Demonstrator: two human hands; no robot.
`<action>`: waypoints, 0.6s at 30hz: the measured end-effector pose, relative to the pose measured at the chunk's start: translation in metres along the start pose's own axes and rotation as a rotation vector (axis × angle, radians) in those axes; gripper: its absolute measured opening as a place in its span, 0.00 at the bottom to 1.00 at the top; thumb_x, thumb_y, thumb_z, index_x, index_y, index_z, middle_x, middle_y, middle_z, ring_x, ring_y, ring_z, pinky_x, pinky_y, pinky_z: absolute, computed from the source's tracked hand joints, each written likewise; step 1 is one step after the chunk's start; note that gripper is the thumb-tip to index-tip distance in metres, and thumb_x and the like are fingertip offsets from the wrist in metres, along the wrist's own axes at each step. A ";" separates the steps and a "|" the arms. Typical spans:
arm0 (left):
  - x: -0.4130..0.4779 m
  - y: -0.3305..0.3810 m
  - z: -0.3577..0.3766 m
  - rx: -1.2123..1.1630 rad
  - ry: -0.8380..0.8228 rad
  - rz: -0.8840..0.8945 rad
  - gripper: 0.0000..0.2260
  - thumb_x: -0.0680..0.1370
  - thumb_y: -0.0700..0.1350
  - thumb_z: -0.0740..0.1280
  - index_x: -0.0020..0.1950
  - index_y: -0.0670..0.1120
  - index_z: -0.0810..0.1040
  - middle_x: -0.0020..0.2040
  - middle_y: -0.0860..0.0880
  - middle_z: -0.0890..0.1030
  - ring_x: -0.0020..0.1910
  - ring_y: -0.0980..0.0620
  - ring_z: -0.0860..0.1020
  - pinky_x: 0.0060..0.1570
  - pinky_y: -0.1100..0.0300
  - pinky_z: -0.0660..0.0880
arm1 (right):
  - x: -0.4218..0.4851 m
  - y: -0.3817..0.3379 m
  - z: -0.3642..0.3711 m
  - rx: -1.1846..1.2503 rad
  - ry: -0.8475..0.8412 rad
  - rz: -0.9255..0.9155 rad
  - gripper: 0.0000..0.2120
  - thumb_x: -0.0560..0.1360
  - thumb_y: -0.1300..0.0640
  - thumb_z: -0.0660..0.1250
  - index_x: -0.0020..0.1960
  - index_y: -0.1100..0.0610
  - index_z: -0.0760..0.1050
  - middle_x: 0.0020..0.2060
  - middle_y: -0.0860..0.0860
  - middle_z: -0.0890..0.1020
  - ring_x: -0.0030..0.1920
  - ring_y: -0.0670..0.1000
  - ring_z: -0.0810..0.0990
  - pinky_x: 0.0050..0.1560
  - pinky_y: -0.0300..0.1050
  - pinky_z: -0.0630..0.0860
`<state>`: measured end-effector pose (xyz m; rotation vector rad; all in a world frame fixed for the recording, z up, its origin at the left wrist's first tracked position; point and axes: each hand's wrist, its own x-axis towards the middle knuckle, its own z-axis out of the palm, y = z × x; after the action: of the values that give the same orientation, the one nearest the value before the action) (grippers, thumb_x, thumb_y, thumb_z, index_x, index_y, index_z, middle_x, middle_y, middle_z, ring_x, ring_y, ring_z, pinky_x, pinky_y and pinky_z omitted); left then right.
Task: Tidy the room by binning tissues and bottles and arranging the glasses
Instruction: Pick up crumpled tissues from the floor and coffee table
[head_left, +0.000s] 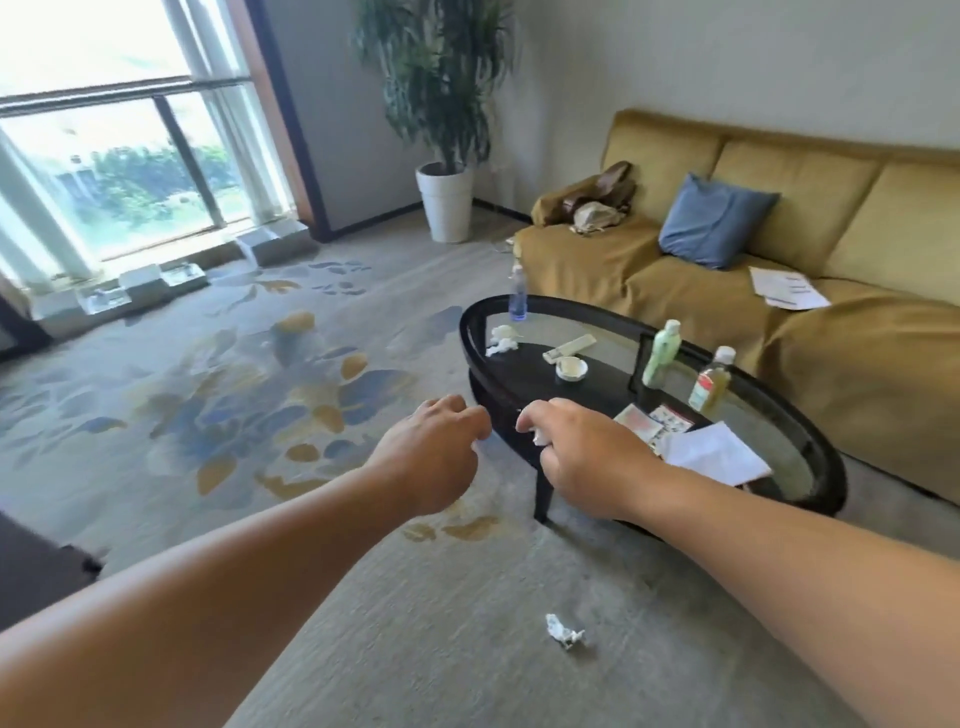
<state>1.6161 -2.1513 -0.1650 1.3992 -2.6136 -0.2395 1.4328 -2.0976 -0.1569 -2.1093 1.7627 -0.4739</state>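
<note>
You face a grey carpet (234, 395) patterned with blue and gold leaves, and a mustard-yellow sofa (675, 280) with 1 blue cushion (717, 221). The black-rimmed table (466, 332) carries 3 bottles: a blue-tinted clear bottle (517, 296), a pale green bottle (661, 353) and an amber bottle (711, 384) with a white cap. The carpet tissue (563, 631), the table tissue (503, 340) and the scrap (540, 439) in your right hand (587, 457) are white.

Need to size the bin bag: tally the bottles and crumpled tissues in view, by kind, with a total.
Bottles: 3, clear bottle, green bottle, amber bottle, on the table.
Crumpled tissues: 3, table tissue, floor tissue, tissue scrap in the right hand.
Total: 6
</note>
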 end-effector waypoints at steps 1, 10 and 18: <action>0.014 0.000 0.004 0.000 -0.015 0.023 0.16 0.75 0.40 0.56 0.59 0.54 0.73 0.58 0.50 0.73 0.59 0.49 0.71 0.50 0.56 0.71 | 0.004 0.008 -0.002 -0.006 0.001 0.031 0.15 0.75 0.60 0.56 0.60 0.51 0.70 0.54 0.50 0.74 0.50 0.53 0.75 0.48 0.50 0.73; 0.128 -0.002 0.025 -0.037 -0.080 0.220 0.13 0.75 0.40 0.56 0.56 0.53 0.72 0.55 0.50 0.73 0.56 0.49 0.71 0.50 0.52 0.75 | 0.046 0.064 -0.021 -0.029 0.029 0.268 0.15 0.76 0.61 0.55 0.60 0.51 0.70 0.58 0.52 0.74 0.56 0.56 0.74 0.53 0.55 0.73; 0.179 0.014 0.057 0.005 -0.150 0.281 0.13 0.75 0.40 0.56 0.57 0.51 0.72 0.54 0.50 0.72 0.55 0.50 0.70 0.42 0.57 0.71 | 0.061 0.116 -0.023 0.015 0.016 0.334 0.16 0.75 0.62 0.54 0.61 0.50 0.69 0.60 0.51 0.73 0.53 0.53 0.73 0.50 0.52 0.73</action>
<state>1.4937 -2.2895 -0.2047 1.0331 -2.8924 -0.3098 1.3322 -2.1777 -0.1889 -1.7544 2.0595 -0.4089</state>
